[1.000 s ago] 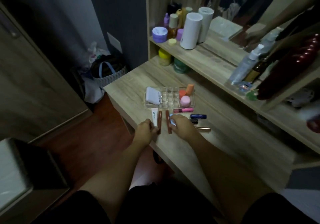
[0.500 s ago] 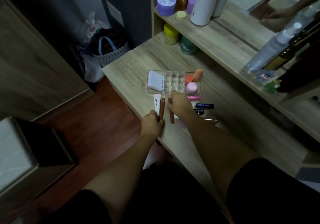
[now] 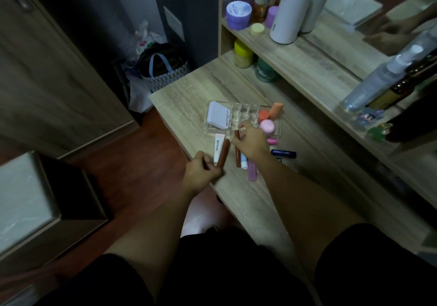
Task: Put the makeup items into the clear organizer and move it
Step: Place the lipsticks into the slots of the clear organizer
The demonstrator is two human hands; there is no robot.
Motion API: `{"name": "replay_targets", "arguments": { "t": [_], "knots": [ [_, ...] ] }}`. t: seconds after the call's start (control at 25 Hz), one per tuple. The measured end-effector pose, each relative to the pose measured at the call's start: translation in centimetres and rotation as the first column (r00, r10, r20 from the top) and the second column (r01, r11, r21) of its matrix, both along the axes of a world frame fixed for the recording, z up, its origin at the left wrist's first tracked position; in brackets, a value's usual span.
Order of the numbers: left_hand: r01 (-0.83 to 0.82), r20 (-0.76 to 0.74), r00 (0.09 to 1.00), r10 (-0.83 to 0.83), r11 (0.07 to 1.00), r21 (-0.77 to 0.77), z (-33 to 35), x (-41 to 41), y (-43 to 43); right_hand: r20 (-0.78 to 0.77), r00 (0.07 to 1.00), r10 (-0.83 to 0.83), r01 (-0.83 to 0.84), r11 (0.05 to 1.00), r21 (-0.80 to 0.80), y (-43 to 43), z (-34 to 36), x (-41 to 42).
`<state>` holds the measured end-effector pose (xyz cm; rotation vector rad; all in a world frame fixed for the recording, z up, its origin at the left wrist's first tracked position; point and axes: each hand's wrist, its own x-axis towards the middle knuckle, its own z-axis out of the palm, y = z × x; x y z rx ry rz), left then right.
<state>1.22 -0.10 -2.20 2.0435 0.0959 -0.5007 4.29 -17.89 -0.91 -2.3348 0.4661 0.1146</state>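
organizer [image 3: 243, 113] on the table [image 3: 189, 97] holds a white compact [image 3: 218, 114], orange sponge [image 3: 275, 110], pink jar [image 3: 267, 127] — right hand [image 3: 251, 143] pinches a brown tube [image 3: 237, 148], left hand [image 3: 201, 172] curled loosely.

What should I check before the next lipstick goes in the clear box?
1. Box on the desk: ok.
2. Empty slots in the middle: ok.
3. Right hand on a brown tube: ok.
4. Left hand on the other brown tube: ok.
5. Grip firm enough to lift: cannot tell.
6. All tubes in the box: not ok; blue tube lies outside.
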Motion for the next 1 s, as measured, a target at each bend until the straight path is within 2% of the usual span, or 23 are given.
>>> {"name": "replay_targets", "arguments": {
  "t": [0.08, 0.16, 0.32, 0.4, 0.52, 0.64, 0.84, 1.0],
  "knots": [
    [-0.066, -0.037, 0.997, 0.063, 0.994, -0.091, 0.5, 0.5, -0.1, 0.069, 0.995, -0.073, 0.064, 0.991, 0.120, -0.8, 0.5, 0.1],
    [-0.146, -0.138, 0.984, 0.113, 0.955, -0.259, 1.3, 1.3, -0.5, 0.103, 0.990, -0.097, 0.074, 0.975, 0.211, -1.6, 1.2, 0.4],
    [-0.217, -0.325, 0.944, 0.058, 0.851, -0.479, 3.3, 3.5, -1.9, 0.141, 0.972, -0.190, 0.113, 0.895, 0.432, -2.8, 3.1, 1.3],
    [-0.264, -0.418, 0.908, 0.029, 0.814, -0.517, 4.2, 5.0, -3.0, 0.169, 0.951, -0.259, 0.139, 0.846, 0.515, -3.4, 4.2, 1.5],
    [-0.287, -0.492, 0.871, -0.004, 0.808, -0.515, 5.5, 7.7, -4.4, 0.202, 0.938, -0.281, 0.135, 0.835, 0.533, -4.1, 5.6, 1.9],
    [-0.168, -0.411, 0.911, -0.045, 0.867, -0.469, 6.3, 9.5, -5.0, 0.235, 0.928, -0.289, 0.136, 0.849, 0.510, -4.7, 6.3, 2.5],
    [0.005, -0.067, 0.997, -0.024, 0.962, -0.274, 6.9, 12.6, -6.1, 0.266, 0.929, -0.257, 0.132, 0.902, 0.410, -5.5, 5.7, 3.4],
    [0.060, -0.035, 0.997, -0.069, 0.976, -0.208, 6.9, 15.0, -7.5, 0.258, 0.939, -0.228, 0.127, 0.926, 0.357, -6.1, 5.2, 4.4]
  ]
}}
